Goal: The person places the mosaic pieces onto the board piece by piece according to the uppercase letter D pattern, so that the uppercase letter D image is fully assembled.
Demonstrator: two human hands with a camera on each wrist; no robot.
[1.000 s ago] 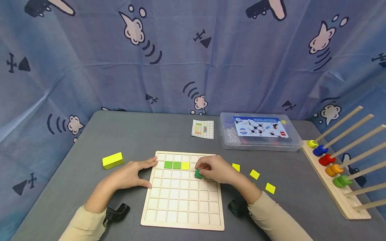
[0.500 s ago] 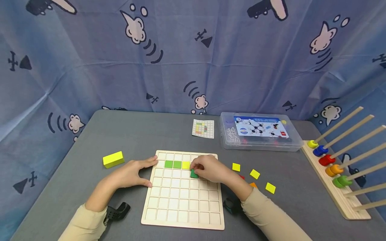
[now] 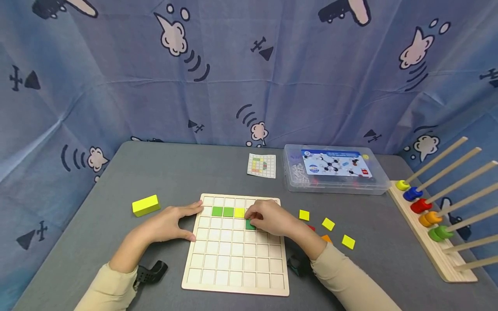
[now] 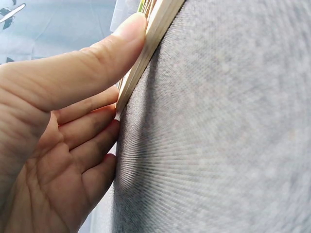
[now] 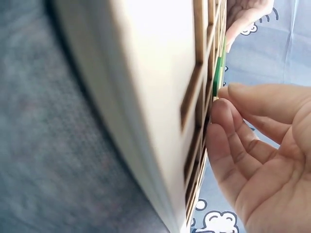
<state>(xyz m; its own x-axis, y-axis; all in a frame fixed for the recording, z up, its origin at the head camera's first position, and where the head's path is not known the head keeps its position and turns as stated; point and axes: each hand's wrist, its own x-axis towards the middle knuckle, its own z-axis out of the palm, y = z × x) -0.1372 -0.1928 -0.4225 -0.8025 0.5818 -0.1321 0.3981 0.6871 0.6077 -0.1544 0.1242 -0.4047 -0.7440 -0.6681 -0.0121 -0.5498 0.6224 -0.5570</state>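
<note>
A wooden grid board (image 3: pixel 235 263) lies on the table in the head view. Two light green tiles (image 3: pixel 223 211) and a yellow tile (image 3: pixel 239 213) sit side by side in its second row. My right hand (image 3: pixel 274 218) is over the board, thumb and fingertips pinching a dark green tile (image 3: pixel 250 225) at a cell one row nearer and just right of the yellow one. Up close in the right wrist view, the dark green tile (image 5: pixel 217 77) meets the fingertips at the board's surface. My left hand (image 3: pixel 169 224) rests against the board's left edge, fingers extended and thumb touching the side.
Loose yellow tiles (image 3: pixel 328 224), an orange tile (image 3: pixel 327 238) and a partly hidden red tile lie right of the board. Behind are a printed pattern card (image 3: pixel 261 166) and a clear plastic case (image 3: pixel 336 183). A yellow block (image 3: pixel 145 206) lies left; a pegged bead rack (image 3: pixel 443 255) stands right.
My right hand has moved slightly left with the dark green tile, which now lies flatter at its cell. The red and orange tiles came into view. My left hand has stayed put.
</note>
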